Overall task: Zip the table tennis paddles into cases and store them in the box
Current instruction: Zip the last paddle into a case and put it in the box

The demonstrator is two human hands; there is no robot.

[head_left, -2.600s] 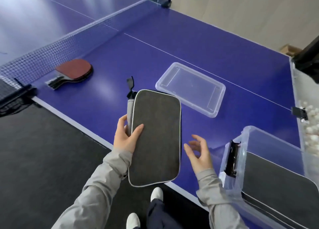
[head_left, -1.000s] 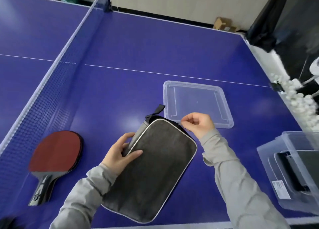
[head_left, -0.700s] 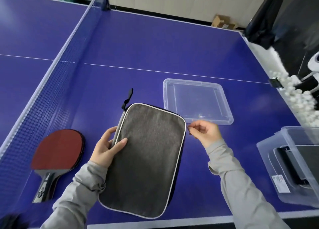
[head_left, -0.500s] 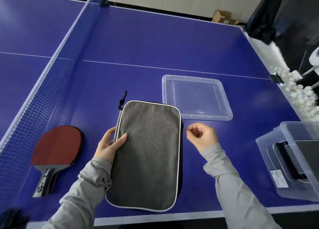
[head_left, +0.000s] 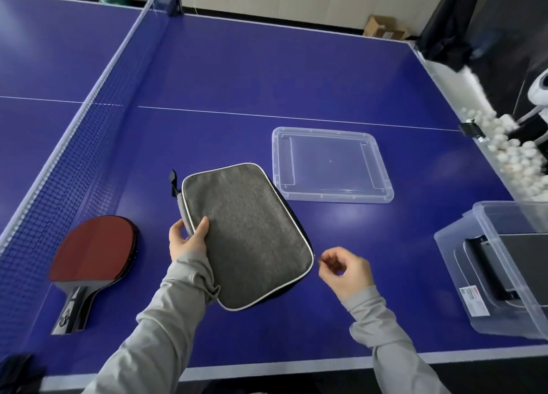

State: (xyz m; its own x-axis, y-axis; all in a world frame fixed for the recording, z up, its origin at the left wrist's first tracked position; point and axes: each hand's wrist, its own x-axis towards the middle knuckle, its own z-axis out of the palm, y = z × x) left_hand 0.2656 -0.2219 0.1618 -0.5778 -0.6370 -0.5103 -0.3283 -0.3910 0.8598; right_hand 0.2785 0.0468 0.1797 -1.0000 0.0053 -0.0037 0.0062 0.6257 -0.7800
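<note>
A grey paddle case (head_left: 246, 236) with white piping lies flat on the blue table, its black loop at the far left corner. My left hand (head_left: 185, 241) grips the case's left edge, thumb on top. My right hand (head_left: 347, 272) is at the case's near right corner, thumb and forefinger pinched on what looks like the small zipper pull. A red paddle (head_left: 95, 248) with a black handle lies bare to the left, by the net. The clear storage box (head_left: 453, 260) stands at the right edge and holds a dark case (head_left: 527, 263).
The box's clear lid (head_left: 332, 198) lies upside down just beyond the case. The net (head_left: 89, 120) runs along the left. A tray of several white balls (head_left: 510, 153) sits at the far right. The table's white near edge (head_left: 267, 367) is close to me.
My right hand has travelled down the case's right side from the far corner to the near corner. The case has turned slightly, its near end swinging right. My left hand keeps its grip.
</note>
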